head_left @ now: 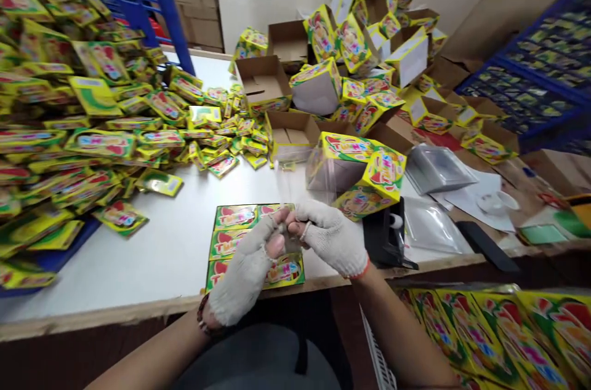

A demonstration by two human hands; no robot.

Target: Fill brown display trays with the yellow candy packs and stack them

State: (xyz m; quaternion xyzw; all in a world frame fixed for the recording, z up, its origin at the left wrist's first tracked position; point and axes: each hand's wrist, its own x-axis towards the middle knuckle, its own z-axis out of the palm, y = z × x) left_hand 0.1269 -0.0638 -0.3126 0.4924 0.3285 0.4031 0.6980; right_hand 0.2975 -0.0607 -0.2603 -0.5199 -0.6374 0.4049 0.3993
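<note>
Both my hands wear white knitted gloves with bare fingertips. My left hand (249, 267) is over a flat box (224, 243) filled with small yellow-green packs in rows, at the table's front edge; its fingers are curled. Beside it, my right hand (330, 233) has thumb and fingers pinched together, its fingertips meeting those of my left hand. Something clear and thin seems to be between the fingertips, too faint to make out. My hands and that clear material hide part of the packs in the box.
A large heap of small packs (106, 138) covers the left. Open printed cartons (355, 162) are piled behind and to the right. A black tape dispenser (390, 236), clear plastic trays (438, 168) and blue crates (530, 70) are at the right. Larger packs (498, 328) lie below the table edge.
</note>
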